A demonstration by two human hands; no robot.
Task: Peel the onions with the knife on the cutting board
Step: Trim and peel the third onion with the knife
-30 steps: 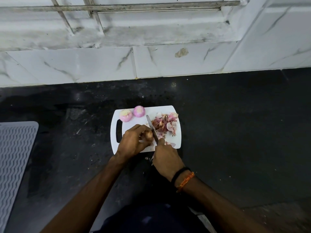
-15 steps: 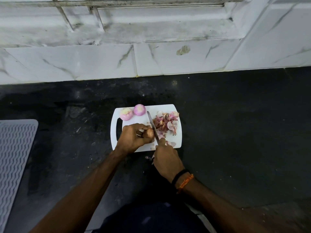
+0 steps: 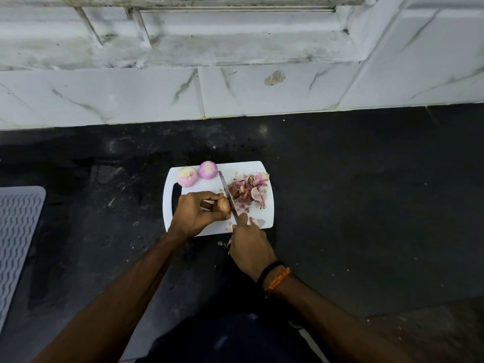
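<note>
A white cutting board (image 3: 259, 167) lies on the dark counter. My left hand (image 3: 195, 213) grips a brown unpeeled onion (image 3: 222, 205) on the board. My right hand (image 3: 250, 246) holds the knife (image 3: 227, 193) by its handle, with the forefinger along the spine; the blade lies against the right side of that onion and points away from me. Two peeled pink onions (image 3: 187, 176) (image 3: 208, 170) sit at the board's far left corner. A heap of onion skins (image 3: 248, 189) lies on the right half of the board.
A grey ribbed mat (image 3: 15, 237) lies at the left edge of the black counter (image 3: 366, 205). A white marble-tiled wall (image 3: 235, 95) runs along the back. A few skin scraps lie on the counter just in front of the board.
The view has shifted slightly. My left hand has turned the onion a little against the blade; the knife stays pressed at the onion's right side.
</note>
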